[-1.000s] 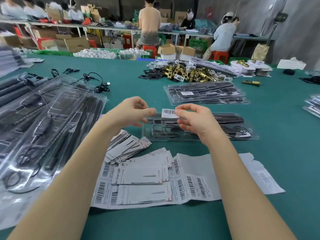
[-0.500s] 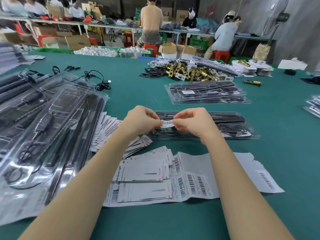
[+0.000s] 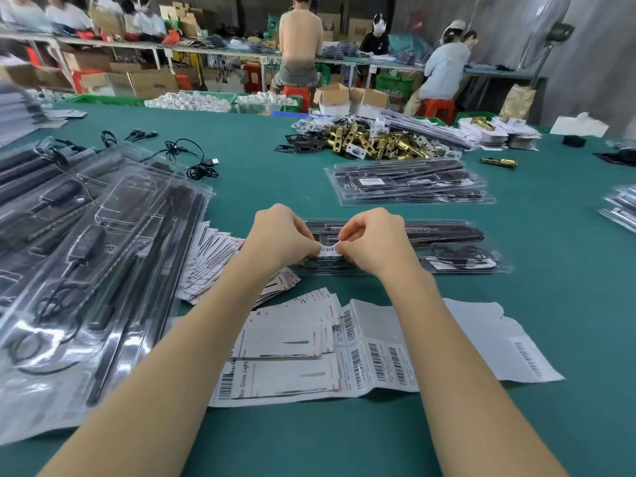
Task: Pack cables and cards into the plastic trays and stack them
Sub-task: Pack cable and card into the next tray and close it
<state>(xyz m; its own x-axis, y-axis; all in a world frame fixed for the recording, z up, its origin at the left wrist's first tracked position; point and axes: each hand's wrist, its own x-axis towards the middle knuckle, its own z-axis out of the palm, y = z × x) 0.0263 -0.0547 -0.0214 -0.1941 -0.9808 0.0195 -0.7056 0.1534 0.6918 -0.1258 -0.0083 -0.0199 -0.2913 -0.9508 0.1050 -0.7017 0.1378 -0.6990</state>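
My left hand (image 3: 282, 237) and my right hand (image 3: 373, 241) pinch the two ends of a small white barcode label (image 3: 329, 248), which curls between them. They hover just over a clear plastic tray (image 3: 447, 246) holding black bars and a coiled cable, lying on the green table in front of me. White printed cards (image 3: 285, 342) are fanned out under my forearms. A sheet of barcode labels (image 3: 378, 363) lies beside them on the right.
A big pile of filled clear trays (image 3: 86, 256) covers the table's left side. Another tray stack (image 3: 409, 182) lies farther back, behind it a heap of brass parts (image 3: 375, 141). Loose black cables (image 3: 192, 160) lie at back left. People work at far benches.
Both hands have come down and closer together toward the tray. The label, flat a second ago, is now bent and lower between my fingertips.
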